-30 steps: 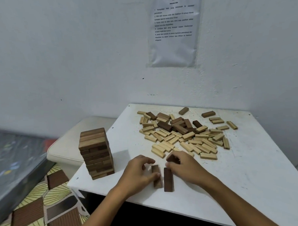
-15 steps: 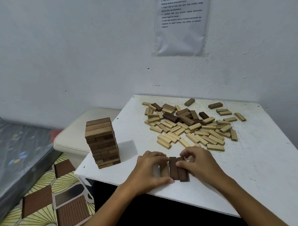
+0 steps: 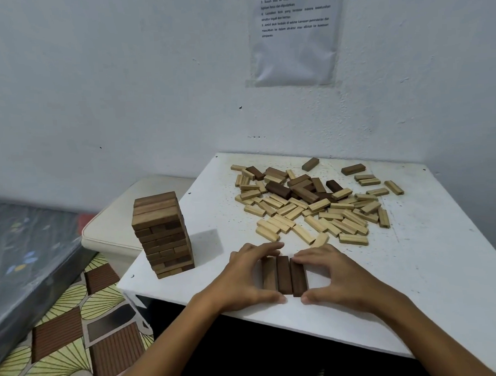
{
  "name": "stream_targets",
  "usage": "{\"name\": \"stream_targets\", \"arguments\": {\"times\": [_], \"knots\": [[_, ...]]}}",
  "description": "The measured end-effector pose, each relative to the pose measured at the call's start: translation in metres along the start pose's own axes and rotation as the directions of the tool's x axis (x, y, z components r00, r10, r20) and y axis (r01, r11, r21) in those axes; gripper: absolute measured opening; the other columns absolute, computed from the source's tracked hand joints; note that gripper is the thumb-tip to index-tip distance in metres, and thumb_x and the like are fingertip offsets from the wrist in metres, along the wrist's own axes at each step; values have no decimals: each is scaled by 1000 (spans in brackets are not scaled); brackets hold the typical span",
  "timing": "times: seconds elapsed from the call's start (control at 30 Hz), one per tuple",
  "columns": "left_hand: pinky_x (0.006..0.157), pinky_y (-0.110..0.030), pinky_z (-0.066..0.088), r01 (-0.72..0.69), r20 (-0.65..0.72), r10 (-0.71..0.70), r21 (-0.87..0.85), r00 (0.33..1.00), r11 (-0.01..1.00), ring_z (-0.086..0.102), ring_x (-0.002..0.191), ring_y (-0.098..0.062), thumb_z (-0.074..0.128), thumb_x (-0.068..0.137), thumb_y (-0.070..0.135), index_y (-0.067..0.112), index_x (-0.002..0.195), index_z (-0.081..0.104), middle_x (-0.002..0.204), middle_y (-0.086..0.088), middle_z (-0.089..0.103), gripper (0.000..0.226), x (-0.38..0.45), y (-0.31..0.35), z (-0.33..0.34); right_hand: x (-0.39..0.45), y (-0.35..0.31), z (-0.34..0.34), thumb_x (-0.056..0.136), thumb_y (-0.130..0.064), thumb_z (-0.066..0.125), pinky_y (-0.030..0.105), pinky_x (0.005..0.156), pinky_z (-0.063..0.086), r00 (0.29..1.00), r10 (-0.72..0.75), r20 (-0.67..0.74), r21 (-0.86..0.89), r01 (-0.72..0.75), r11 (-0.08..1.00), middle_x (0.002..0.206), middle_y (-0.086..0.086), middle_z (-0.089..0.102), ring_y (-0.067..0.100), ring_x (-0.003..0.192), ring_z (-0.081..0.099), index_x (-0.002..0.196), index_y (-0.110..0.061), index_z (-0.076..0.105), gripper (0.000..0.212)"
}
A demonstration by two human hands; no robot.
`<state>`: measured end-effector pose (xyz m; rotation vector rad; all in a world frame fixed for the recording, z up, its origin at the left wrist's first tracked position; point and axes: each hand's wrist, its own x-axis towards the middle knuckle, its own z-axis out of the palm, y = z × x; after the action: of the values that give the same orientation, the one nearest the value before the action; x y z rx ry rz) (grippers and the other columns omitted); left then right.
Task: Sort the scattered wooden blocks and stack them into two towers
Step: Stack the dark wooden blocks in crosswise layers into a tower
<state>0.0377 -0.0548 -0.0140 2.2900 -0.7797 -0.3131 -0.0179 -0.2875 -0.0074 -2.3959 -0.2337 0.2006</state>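
Three dark brown blocks [image 3: 284,275] lie side by side near the front edge of the white table [image 3: 415,265]. My left hand [image 3: 245,276] presses the row from the left, fingers at the far ends and thumb at the near end. From the right, my right hand [image 3: 333,275] squeezes the same row with fingers and thumb. A tower of dark blocks [image 3: 162,232] stands at the table's left corner. A scattered pile of light blocks [image 3: 322,216] with several dark blocks [image 3: 300,187] lies further back.
The table stands against a white wall with a plastic-covered paper sheet [image 3: 294,35] taped to it. Left of the table are a cream cushioned seat [image 3: 112,230], a grey mattress [image 3: 22,254] and a patterned floor mat [image 3: 65,338].
My hands brought the separate dark blocks together into a tight row of three. Both hands now frame the row from either side. The camera moved closer and looks lower.
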Motion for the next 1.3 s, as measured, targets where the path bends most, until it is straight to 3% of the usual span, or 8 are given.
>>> {"name": "stream_targets", "arguments": {"times": [0.27,0.6,0.9,1.13,1.3], "knots": [[110,-39,36,-3,-36,2,-45,999,999,43,125,-7,83,57,58,63,132,34,126,16,51,90,2,-3,3,3,-1,3,71,-39,81,28,102,34,999,-6,-35,19,7,1000,127,-26,37,2,126,36,137,-39,48,74],[104,-22,36,-33,-42,31,-52,999,998,45,119,4,87,59,51,54,131,43,126,15,52,84,1,-2,2,2,-1,3,69,-40,81,31,102,36,999,6,-34,33,-5,999,128,-20,39,4,125,37,135,-41,50,74],[101,-18,37,-31,-62,28,-47,998,998,47,117,4,89,58,47,51,127,47,124,15,52,81,2,0,3,2,-4,3,72,-37,81,31,103,36,999,13,-33,24,-13,1000,117,-34,32,4,122,36,138,-39,48,74],[106,-30,40,-29,-63,27,-39,998,999,46,119,1,86,56,54,51,128,48,125,16,52,81,2,-2,4,1,-3,4,71,-38,82,27,100,34,999,-1,-52,32,3,999,120,-31,35,1,123,37,138,-38,49,74],[109,-34,38,-19,-40,18,-13,999,1000,42,123,-3,86,59,55,51,133,43,130,15,46,86,0,0,2,1,-2,5,68,-40,82,24,98,31,998,-18,-66,32,20,999,134,-21,38,-2,122,34,137,-46,45,79]]}}
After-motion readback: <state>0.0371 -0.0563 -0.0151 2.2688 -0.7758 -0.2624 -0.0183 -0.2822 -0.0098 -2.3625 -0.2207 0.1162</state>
